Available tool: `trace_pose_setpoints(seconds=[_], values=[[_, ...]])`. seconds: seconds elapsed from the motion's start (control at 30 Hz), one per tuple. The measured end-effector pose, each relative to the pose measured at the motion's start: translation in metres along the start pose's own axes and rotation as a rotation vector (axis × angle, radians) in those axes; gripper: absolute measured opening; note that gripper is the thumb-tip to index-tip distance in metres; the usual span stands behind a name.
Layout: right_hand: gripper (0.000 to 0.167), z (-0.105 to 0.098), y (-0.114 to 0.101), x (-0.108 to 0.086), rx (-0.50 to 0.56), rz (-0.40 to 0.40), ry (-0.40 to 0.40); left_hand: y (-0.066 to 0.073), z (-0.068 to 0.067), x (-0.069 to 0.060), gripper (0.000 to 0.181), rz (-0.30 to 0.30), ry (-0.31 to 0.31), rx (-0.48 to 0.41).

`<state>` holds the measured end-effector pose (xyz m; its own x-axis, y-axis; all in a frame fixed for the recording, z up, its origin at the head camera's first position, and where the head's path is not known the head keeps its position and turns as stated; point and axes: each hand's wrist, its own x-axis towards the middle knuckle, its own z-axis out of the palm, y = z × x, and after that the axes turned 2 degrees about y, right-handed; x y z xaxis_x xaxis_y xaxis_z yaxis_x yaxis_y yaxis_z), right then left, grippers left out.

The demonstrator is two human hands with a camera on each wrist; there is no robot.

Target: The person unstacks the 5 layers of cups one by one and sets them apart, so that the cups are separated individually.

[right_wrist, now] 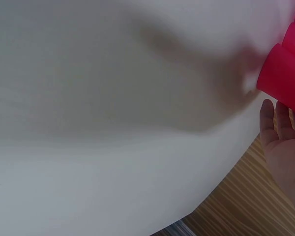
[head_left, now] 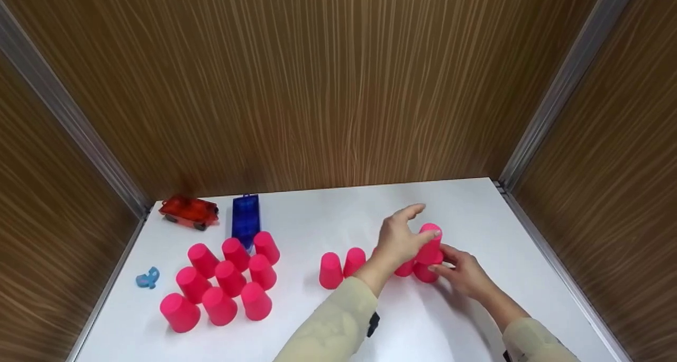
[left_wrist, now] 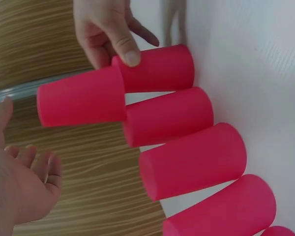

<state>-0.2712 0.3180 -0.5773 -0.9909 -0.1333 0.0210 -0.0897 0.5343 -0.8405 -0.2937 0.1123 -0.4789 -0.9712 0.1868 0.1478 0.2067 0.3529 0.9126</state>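
Observation:
Several pink cups stand upside down in a row, among them the left-end cup (head_left: 331, 271) and the right-end cup (left_wrist: 162, 69). One upper pink cup (head_left: 428, 244) (left_wrist: 83, 97) is upright above the row's last two cups, its rim at their tops. My left hand (head_left: 401, 239) (left_wrist: 24, 182) is open beside the upper cup; the left wrist view shows a gap between them. My right hand (head_left: 468, 276) (left_wrist: 105, 24) holds the right-end cup near its top, thumb in front; its other fingers (right_wrist: 282, 125) are partly hidden behind the cup.
To the left, several more pink cups (head_left: 231, 279) stand upside down in rows. Behind them are a red toy car (head_left: 189, 211) and a blue toy vehicle (head_left: 246, 216). A small light-blue piece (head_left: 148, 278) lies at the far left. Wood-patterned walls (head_left: 338, 87) enclose the white table (head_left: 296, 214).

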Motion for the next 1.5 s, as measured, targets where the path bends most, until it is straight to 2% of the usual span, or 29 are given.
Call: trace_pose_setpoints(seconds=[0.17,0.3,0.47,0.6,0.67,0.77,0.93,1.03,1.23,1.5], values=[[0.06,0.001,0.0,0.001,-0.013,-0.014,0.005,-0.006,0.013,0.005,0.06,-0.036,-0.046,0.081],[0.059,0.001,0.001,0.001,-0.018,-0.024,0.009,-0.009,0.016,0.006,0.058,-0.053,-0.075,0.105],[0.061,0.001,0.001,0.001,-0.007,-0.039,0.007,-0.011,0.011,0.005,0.056,-0.073,-0.122,0.1],[0.065,0.001,0.001,0.001,-0.004,-0.019,0.008,-0.01,-0.002,0.005,0.055,-0.076,-0.148,0.069],[0.064,0.002,0.001,0.0,0.001,-0.019,0.007,-0.009,-0.013,0.005,0.057,-0.058,-0.159,0.057],[0.061,0.002,0.002,-0.001,0.018,-0.011,0.016,-0.006,-0.039,0.008,0.06,-0.024,-0.168,0.054],[0.061,-0.001,0.003,-0.003,0.008,0.032,0.033,-0.004,-0.094,0.018,0.062,-0.016,-0.168,0.063],[0.063,-0.004,0.002,-0.004,-0.003,0.054,0.028,-0.008,-0.126,0.024,0.062,-0.02,-0.154,0.088],[0.062,-0.004,0.001,-0.004,-0.005,0.056,0.027,-0.03,-0.182,0.031,0.06,-0.058,-0.154,0.169],[0.062,-0.001,-0.002,-0.001,-0.019,0.033,0.017,-0.068,-0.234,0.034,0.061,-0.148,-0.156,0.262]])
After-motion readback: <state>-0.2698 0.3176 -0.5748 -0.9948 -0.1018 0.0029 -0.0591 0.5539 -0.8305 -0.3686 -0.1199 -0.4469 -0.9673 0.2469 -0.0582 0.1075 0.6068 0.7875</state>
